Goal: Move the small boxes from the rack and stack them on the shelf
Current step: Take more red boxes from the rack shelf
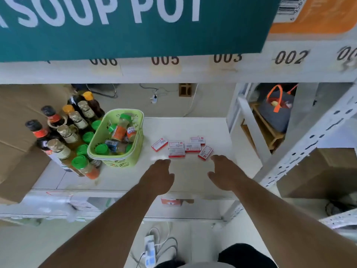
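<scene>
Red-and-white small boxes lie scattered flat on the white shelf, just right of a green basket of spice jars. I see my left hand and right hand spread open, empty, just short of the boxes.

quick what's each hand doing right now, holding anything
Left hand: open, empty, just short of the small red and white boxes on the white shelf.
Right hand: open, empty, beside the rightmost box.
</scene>
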A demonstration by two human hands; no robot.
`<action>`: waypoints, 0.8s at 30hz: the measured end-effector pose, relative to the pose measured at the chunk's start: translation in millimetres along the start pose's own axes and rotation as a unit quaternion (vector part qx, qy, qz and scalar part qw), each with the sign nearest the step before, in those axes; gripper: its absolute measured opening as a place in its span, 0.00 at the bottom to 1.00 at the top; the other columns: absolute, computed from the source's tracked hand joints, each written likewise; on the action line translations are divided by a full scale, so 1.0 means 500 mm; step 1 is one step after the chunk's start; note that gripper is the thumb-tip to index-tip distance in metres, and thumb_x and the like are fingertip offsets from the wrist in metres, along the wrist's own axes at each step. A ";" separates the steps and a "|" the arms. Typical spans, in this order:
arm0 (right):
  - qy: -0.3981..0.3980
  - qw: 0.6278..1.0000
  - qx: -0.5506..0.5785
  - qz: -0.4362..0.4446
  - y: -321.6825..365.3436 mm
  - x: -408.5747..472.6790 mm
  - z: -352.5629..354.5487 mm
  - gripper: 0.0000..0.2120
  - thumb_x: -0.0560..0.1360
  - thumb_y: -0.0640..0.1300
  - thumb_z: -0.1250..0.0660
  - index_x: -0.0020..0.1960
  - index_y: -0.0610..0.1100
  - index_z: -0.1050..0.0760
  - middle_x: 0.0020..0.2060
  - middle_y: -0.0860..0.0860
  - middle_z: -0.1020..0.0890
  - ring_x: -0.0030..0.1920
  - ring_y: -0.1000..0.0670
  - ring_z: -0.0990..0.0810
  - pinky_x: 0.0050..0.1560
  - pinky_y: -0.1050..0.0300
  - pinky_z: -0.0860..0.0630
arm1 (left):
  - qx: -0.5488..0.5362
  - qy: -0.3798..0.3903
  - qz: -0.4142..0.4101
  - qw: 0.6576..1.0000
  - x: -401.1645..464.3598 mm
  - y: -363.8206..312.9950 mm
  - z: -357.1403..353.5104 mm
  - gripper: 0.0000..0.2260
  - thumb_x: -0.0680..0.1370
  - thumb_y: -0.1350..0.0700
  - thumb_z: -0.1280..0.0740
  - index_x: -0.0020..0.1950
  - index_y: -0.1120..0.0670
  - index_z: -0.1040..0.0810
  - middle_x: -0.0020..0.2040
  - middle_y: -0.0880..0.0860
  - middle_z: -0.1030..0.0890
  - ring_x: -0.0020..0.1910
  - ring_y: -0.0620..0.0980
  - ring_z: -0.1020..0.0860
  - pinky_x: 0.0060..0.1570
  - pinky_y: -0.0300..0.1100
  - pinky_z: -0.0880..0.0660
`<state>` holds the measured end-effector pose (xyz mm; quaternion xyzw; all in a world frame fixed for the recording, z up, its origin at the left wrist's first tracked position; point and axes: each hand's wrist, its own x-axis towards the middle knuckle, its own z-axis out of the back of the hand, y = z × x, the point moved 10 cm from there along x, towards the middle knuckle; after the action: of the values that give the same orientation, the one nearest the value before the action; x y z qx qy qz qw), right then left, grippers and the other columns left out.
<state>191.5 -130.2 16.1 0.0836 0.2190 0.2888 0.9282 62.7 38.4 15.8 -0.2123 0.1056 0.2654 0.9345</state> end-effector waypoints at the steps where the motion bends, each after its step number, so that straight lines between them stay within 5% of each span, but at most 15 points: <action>1: -0.005 1.000 0.003 -0.006 -0.002 0.013 -0.002 0.27 0.78 0.50 0.37 0.74 0.45 0.36 0.69 0.45 0.29 0.69 0.43 0.28 0.67 0.49 0.29 | -0.001 0.001 -0.004 1.000 0.014 0.003 -0.002 0.27 0.80 0.49 0.40 0.77 0.54 0.40 0.75 0.55 0.35 0.74 0.53 0.37 0.71 0.44 0.40; 12: -0.030 0.999 0.019 -0.029 -0.034 0.179 -0.020 0.22 0.75 0.44 0.36 0.69 0.46 0.31 0.63 0.47 0.24 0.63 0.45 0.25 0.62 0.48 0.24 | 0.007 -0.042 -0.041 0.998 0.159 0.018 -0.023 0.26 0.80 0.51 0.39 0.76 0.55 0.39 0.75 0.53 0.35 0.74 0.50 0.37 0.70 0.37 0.42; 16: -0.023 1.000 -0.012 -0.006 -0.032 0.215 -0.034 0.21 0.74 0.43 0.34 0.66 0.47 0.30 0.60 0.48 0.24 0.60 0.46 0.24 0.60 0.49 0.22 | 0.037 -0.042 -0.054 0.997 0.188 0.017 -0.046 0.25 0.79 0.50 0.40 0.75 0.54 0.38 0.74 0.53 0.34 0.72 0.52 0.34 0.71 0.42 0.39; 21: -0.019 1.000 -0.018 -0.001 -0.036 0.225 -0.047 0.21 0.73 0.45 0.31 0.65 0.49 0.29 0.58 0.49 0.22 0.58 0.48 0.22 0.57 0.50 0.21 | 0.148 -0.030 -0.061 0.987 0.180 0.015 -0.076 0.26 0.82 0.49 0.46 0.79 0.53 0.48 0.79 0.53 0.45 0.76 0.53 0.42 0.75 0.46 0.44; 24: -0.005 0.998 -0.062 0.030 -0.027 0.220 -0.056 0.18 0.77 0.42 0.36 0.66 0.47 0.30 0.61 0.48 0.25 0.61 0.46 0.25 0.61 0.50 0.24 | 0.164 -0.035 -0.087 0.982 0.163 0.005 -0.081 0.25 0.82 0.49 0.45 0.78 0.50 0.45 0.78 0.51 0.43 0.75 0.52 0.41 0.74 0.46 0.42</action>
<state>266.5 -77.4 -52.0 0.0335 0.1931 0.3291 0.9237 126.5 58.7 -46.3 -0.0551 0.0961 0.1698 0.9792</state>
